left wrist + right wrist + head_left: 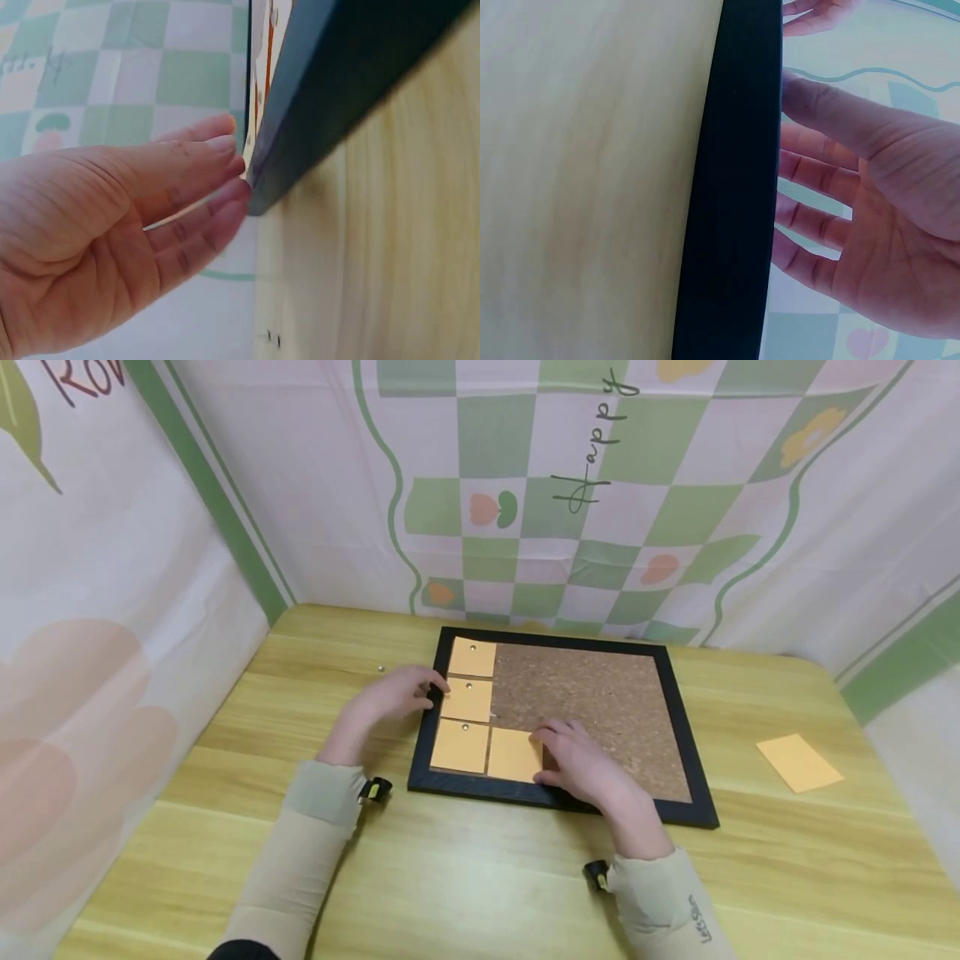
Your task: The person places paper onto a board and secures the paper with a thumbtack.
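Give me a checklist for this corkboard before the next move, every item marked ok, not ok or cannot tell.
1. Left-column notes pinned: ok; each of the three shows a pin head near its top edge.
2. Fourth note in line: ok; it lies beside the bottom-left one, with the right hand at its right edge.
3. Fourth note pinned: not ok; no pin shows on it.
4. Left hand free: ok; nothing shows between its fingers, by the board's left frame.
5. Last loose note on the board: not ok; the loose note lies on the table.
6. Pins fully pushed in: cannot tell.
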Action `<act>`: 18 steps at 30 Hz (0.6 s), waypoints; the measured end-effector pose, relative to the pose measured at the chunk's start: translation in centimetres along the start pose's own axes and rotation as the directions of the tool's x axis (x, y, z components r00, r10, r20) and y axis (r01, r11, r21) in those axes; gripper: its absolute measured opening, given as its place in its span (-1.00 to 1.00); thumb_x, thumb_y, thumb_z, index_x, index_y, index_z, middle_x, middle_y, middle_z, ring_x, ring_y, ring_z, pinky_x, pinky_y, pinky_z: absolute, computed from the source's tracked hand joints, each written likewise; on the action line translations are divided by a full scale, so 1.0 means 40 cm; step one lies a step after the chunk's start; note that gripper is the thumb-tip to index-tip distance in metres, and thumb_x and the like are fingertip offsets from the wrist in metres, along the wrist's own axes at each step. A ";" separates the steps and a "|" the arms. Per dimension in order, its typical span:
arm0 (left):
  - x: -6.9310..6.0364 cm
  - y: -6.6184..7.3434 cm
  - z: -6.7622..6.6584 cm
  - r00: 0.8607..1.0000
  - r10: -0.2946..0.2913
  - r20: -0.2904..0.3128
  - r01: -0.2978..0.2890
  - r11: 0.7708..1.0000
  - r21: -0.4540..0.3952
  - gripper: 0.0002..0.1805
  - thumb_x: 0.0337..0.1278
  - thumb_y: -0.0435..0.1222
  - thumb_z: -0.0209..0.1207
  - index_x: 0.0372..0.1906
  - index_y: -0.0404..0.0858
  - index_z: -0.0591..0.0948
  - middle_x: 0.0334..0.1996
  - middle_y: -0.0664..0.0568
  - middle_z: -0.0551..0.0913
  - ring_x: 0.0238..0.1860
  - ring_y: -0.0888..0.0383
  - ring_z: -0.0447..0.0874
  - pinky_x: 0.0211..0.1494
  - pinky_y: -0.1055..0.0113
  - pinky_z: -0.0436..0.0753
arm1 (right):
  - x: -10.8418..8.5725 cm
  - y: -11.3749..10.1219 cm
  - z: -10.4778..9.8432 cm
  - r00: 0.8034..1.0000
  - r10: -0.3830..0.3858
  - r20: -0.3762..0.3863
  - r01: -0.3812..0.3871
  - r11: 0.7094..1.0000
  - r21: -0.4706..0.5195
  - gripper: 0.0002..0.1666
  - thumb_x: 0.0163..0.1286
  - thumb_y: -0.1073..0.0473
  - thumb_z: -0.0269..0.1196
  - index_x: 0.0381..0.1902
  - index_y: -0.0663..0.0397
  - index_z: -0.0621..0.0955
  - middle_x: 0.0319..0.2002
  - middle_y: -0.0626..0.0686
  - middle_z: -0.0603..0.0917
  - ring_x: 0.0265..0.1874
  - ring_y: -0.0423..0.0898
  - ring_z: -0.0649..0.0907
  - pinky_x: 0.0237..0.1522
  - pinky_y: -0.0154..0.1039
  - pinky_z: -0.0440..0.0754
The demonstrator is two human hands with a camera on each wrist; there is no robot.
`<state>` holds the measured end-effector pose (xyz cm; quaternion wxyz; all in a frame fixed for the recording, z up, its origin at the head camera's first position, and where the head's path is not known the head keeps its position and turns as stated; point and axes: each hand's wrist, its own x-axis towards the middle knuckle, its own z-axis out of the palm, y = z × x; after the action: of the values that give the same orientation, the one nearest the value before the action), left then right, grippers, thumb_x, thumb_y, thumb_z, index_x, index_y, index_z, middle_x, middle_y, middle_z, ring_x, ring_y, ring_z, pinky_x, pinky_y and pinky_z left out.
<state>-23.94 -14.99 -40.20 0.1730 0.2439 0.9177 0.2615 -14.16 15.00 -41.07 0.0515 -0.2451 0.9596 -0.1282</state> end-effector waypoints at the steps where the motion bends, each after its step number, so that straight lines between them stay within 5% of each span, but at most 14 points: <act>1: 0.001 -0.008 -0.003 1.000 0.005 -0.016 -0.005 1.000 -0.022 -0.63 0.35 -0.42 0.15 0.22 -0.20 0.58 0.21 -0.15 0.60 0.18 -0.08 0.59 0.27 0.06 0.61 | 0.000 0.000 -0.001 1.000 0.004 0.002 -0.004 1.000 0.003 -0.42 0.18 0.12 0.49 0.11 0.26 0.60 0.13 0.22 0.60 0.12 0.19 0.55 0.17 0.10 0.56; 9: -0.003 -0.065 -0.020 0.988 0.008 -0.155 -0.028 0.991 -0.128 -0.70 0.36 -0.39 0.13 0.14 -0.26 0.61 0.03 -0.10 0.69 0.09 -0.01 0.64 0.23 0.09 0.63 | -0.003 0.003 -0.002 0.999 0.029 0.015 -0.029 1.000 0.011 -0.43 0.19 0.13 0.48 0.12 0.23 0.61 0.14 0.22 0.59 0.13 0.19 0.54 0.18 0.11 0.56; 18: -0.016 -0.118 -0.038 0.951 -0.111 -0.289 0.055 0.979 -0.196 -0.73 0.42 -0.29 0.12 0.11 -0.23 0.61 0.13 -0.14 0.62 0.13 -0.09 0.56 0.22 -0.01 0.59 | -0.004 0.007 -0.005 1.000 0.016 -0.001 -0.016 0.999 0.031 -0.47 0.18 0.17 0.49 0.09 0.24 0.62 0.08 0.19 0.62 0.06 0.15 0.55 0.13 0.08 0.57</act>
<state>-25.76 -19.47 -41.53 0.0655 0.1457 0.9144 0.3721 -14.19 15.34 -40.94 0.0557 -0.2367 0.9595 -0.1425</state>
